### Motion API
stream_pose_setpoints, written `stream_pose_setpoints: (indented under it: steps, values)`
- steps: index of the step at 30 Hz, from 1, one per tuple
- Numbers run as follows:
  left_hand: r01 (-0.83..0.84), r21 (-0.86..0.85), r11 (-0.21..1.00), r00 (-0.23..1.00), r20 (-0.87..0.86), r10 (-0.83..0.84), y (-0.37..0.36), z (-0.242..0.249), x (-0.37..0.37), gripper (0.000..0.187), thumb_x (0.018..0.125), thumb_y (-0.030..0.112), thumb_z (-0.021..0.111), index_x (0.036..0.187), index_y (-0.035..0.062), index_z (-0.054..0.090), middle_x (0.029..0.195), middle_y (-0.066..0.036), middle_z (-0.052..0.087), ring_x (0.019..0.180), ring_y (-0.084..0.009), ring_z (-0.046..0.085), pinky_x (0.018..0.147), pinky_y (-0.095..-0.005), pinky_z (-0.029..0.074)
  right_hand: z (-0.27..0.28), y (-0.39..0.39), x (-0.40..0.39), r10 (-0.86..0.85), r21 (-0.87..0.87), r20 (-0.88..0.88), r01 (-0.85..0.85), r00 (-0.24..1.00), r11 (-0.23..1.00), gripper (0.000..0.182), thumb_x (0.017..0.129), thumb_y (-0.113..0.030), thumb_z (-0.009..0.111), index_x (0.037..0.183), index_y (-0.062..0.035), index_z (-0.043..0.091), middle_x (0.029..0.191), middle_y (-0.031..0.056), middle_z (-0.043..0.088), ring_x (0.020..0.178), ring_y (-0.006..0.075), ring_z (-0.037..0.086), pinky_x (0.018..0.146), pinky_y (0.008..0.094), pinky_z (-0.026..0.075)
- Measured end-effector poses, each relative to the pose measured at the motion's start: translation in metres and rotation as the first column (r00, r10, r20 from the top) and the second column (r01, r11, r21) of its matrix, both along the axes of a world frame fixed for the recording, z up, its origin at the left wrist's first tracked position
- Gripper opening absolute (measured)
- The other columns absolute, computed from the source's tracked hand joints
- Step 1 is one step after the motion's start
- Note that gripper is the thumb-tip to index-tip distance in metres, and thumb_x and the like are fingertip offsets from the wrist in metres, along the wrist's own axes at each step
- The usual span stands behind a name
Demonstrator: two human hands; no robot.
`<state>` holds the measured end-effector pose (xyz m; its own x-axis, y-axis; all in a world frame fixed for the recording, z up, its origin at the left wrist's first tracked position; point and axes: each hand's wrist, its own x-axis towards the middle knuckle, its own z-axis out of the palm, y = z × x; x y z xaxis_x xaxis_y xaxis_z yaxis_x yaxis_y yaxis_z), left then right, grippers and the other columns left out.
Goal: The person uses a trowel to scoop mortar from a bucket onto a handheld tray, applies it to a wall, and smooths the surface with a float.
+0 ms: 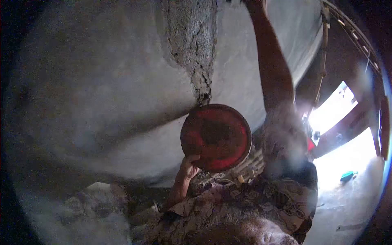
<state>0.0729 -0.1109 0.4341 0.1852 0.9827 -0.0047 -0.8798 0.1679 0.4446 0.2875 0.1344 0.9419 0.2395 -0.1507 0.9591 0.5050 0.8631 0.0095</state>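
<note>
My left hand (189, 166) grips the lower left rim of a round red basin (188, 134), with the thumb over its edge. Inside the basin lies a dark patch of material (216, 132) that I cannot make out exactly. Stretched far up along the wall, my right arm (274, 67) ends at the top edge of the view. Only a sliver of my right hand (255, 2) shows there; its fingers are cut off. Left of that arm, a rough strip of grey mortar (192, 36) runs down the smooth grey wall (102, 81) to just behind the basin.
Bright openings (345, 159) let in light on the right. A pole (324, 49) rises along the upper right. Loose rubble or wood pieces (245, 175) lie below the basin. A patterned garment (286, 192) fills the lower middle. The lower left is dim.
</note>
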Motion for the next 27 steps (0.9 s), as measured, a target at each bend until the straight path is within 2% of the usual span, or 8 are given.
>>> stream_pose_setpoints:
  steps: [3, 4, 8, 15, 18, 20, 23, 27]
  values:
    - [0.073, 0.047, 0.996, 0.997, -0.019, -0.072, -0.018, 0.015, -0.020, 0.047, 0.075, -0.006, 0.056, 0.121, 0.0015, 0.049, 0.118, -0.013, 0.054, 0.111, -0.0294, 0.052, 0.095, -0.0417, 0.046, -0.107, -0.067, -0.058, -0.409, 0.084, -0.129, 0.421, 0.903, 0.903, 0.027, 0.074, -0.024, 0.067, 0.092, -0.0043, 0.059, 0.090, 0.0150, 0.061, 0.078, 0.0308, 0.058, 0.063, 0.0384, 0.046]
    - [0.067, 0.047, 0.997, 0.998, -0.020, -0.066, -0.017, 0.002, -0.028, 0.045, 0.075, -0.006, 0.056, 0.119, 0.0025, 0.051, 0.119, -0.013, 0.054, 0.110, -0.0293, 0.053, 0.093, -0.0412, 0.047, -0.137, -0.083, -0.079, -0.188, 0.080, -0.015, 0.188, 0.982, 0.979, 0.032, 0.074, -0.019, 0.066, 0.102, -0.0047, 0.059, 0.094, 0.0152, 0.060, 0.084, 0.0303, 0.057, 0.072, 0.0392, 0.047]
    - [0.030, 0.002, 1.000, 0.999, 0.022, -0.030, -0.029, -0.002, -0.020, 0.043, 0.074, -0.006, 0.055, 0.116, -0.0013, 0.051, 0.114, -0.013, 0.057, 0.104, -0.0298, 0.056, 0.093, -0.0424, 0.047, -0.218, -0.107, -0.129, -0.079, -0.196, -0.004, 0.076, 0.997, 0.978, 0.044, 0.075, -0.021, 0.066, 0.116, -0.0089, 0.056, 0.106, 0.0172, 0.053, 0.095, 0.0348, 0.051, 0.082, 0.0434, 0.041]
    - [0.012, -0.041, 0.999, 0.999, -0.050, -0.014, -0.046, -0.021, -0.070, 0.047, 0.075, -0.004, 0.057, 0.120, -0.0010, 0.048, 0.119, -0.013, 0.054, 0.105, -0.0287, 0.056, 0.094, -0.0423, 0.046, -0.146, -0.093, -0.187, -0.323, -0.094, 0.017, 0.323, 0.946, 0.942, 0.043, 0.077, -0.027, 0.063, 0.116, -0.0111, 0.055, 0.101, 0.0164, 0.057, 0.094, 0.0361, 0.051, 0.080, 0.0470, 0.039]
    - [0.017, 0.301, 0.953, 0.997, -0.073, 0.005, -0.056, -0.002, -0.106, 0.041, 0.077, -0.003, 0.058, 0.116, 0.0043, 0.053, 0.115, -0.013, 0.055, 0.107, -0.0296, 0.054, 0.094, -0.0422, 0.047, -0.079, -0.085, -0.205, -0.355, 0.098, -0.163, 0.373, 0.921, 0.923, 0.040, 0.077, -0.028, 0.061, 0.112, -0.0103, 0.056, 0.099, 0.0156, 0.059, 0.093, 0.0371, 0.051, 0.082, 0.0498, 0.038]
    - [0.166, -0.070, 0.984, 0.983, 0.096, -0.159, -0.040, -0.012, -0.132, 0.046, 0.075, -0.004, 0.059, 0.119, 0.0042, 0.050, 0.118, -0.013, 0.053, 0.109, -0.0305, 0.053, 0.095, -0.0428, 0.046, -0.045, -0.120, -0.203, -0.202, -0.251, -0.059, 0.181, 0.978, 0.951, 0.045, 0.078, -0.024, 0.060, 0.119, -0.0073, 0.053, 0.103, 0.0228, 0.057, 0.101, 0.0389, 0.051, 0.093, 0.0465, 0.037]
    - [0.047, -0.022, 0.999, 0.996, -0.078, -0.048, -0.036, 0.027, -0.129, 0.054, 0.074, -0.002, 0.061, 0.125, 0.0049, 0.045, 0.122, -0.012, 0.051, 0.112, -0.0310, 0.051, 0.097, -0.0437, 0.044, -0.055, -0.094, -0.205, -0.301, 0.021, -0.095, 0.305, 0.949, 0.952, 0.039, 0.077, -0.028, 0.061, 0.111, -0.0093, 0.056, 0.100, 0.0151, 0.059, 0.093, 0.0386, 0.052, 0.085, 0.0521, 0.036]
    - [-0.057, -0.319, 0.946, 0.972, -0.234, -0.021, -0.074, 0.066, -0.112, 0.059, 0.073, -0.001, 0.061, 0.128, 0.0040, 0.041, 0.124, -0.012, 0.050, 0.114, -0.0313, 0.049, 0.098, -0.0444, 0.042, -0.165, -0.113, -0.225, -0.265, -0.194, 0.000, 0.260, 0.964, 0.946, 0.044, 0.078, -0.029, 0.064, 0.115, -0.0085, 0.056, 0.104, 0.0178, 0.053, 0.093, 0.0373, 0.050, 0.081, 0.0456, 0.042]
